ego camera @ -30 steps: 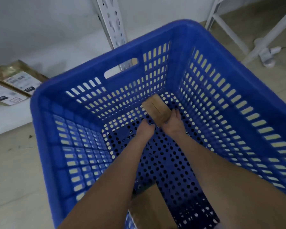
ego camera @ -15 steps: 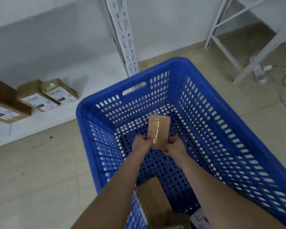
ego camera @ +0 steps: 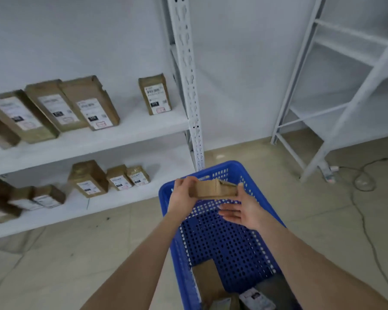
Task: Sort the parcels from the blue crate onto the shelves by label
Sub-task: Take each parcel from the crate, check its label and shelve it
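A small brown cardboard parcel (ego camera: 213,189) is held level above the far end of the blue crate (ego camera: 259,199). My left hand (ego camera: 184,194) grips its left end. My right hand (ego camera: 244,209) touches its right end with the thumb while the fingers spread open under it. Its label is not visible. More parcels (ego camera: 207,278) lie at the near end of the crate. White shelves (ego camera: 130,130) on the left carry labelled brown parcels on two levels, one (ego camera: 155,93) standing alone on the upper level.
A white perforated shelf upright (ego camera: 186,74) rises just behind the crate. A second white rack (ego camera: 336,90) stands at the right. A cable and power strip (ego camera: 329,173) lie on the tiled floor at the right.
Both hands lifted the parcel out of the crate and turned it from upright to level. The view rose from the crate to the shelves. My right hand's fingers have spread open.
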A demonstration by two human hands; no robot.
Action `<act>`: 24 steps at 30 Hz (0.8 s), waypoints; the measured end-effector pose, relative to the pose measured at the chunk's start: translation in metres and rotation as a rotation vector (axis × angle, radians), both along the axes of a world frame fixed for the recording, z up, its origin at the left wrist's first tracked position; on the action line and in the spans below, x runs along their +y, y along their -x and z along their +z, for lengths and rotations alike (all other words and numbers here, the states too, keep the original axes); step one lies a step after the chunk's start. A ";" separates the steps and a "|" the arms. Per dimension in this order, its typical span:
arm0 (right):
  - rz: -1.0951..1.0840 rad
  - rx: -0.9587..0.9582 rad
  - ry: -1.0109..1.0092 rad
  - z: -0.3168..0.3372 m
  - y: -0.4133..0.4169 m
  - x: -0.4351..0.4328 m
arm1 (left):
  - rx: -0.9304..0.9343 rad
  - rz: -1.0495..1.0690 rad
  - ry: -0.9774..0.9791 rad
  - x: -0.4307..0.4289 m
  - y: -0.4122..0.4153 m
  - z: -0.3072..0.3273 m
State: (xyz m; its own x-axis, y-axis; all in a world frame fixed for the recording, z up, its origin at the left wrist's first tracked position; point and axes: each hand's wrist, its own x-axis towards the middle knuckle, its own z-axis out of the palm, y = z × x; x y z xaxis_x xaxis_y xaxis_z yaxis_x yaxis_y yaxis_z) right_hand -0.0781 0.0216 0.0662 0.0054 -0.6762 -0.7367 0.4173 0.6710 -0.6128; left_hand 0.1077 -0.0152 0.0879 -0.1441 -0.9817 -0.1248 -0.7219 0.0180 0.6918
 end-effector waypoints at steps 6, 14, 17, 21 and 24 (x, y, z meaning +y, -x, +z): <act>0.117 -0.025 0.066 0.079 -0.008 0.027 | -0.113 -0.095 0.225 0.037 -0.014 0.068; 0.121 0.074 0.235 0.129 -0.022 0.043 | 0.166 0.177 -0.005 0.047 -0.039 0.114; 0.115 0.111 0.267 0.139 -0.033 0.044 | 0.257 0.193 -0.124 0.049 -0.047 0.120; 0.110 0.195 0.270 0.142 -0.054 0.044 | 0.277 0.187 -0.145 0.047 -0.061 0.121; 0.146 0.249 0.287 0.142 -0.066 0.044 | 0.287 0.166 -0.175 0.047 -0.071 0.120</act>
State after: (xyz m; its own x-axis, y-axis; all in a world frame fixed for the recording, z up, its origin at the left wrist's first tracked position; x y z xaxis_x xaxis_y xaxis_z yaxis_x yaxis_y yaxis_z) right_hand -0.0126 0.0654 0.2077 -0.0383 -0.8598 -0.5092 0.1454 0.4994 -0.8541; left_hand 0.1783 0.0316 0.2080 -0.0381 -0.9620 -0.2702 -0.4810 -0.2194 0.8488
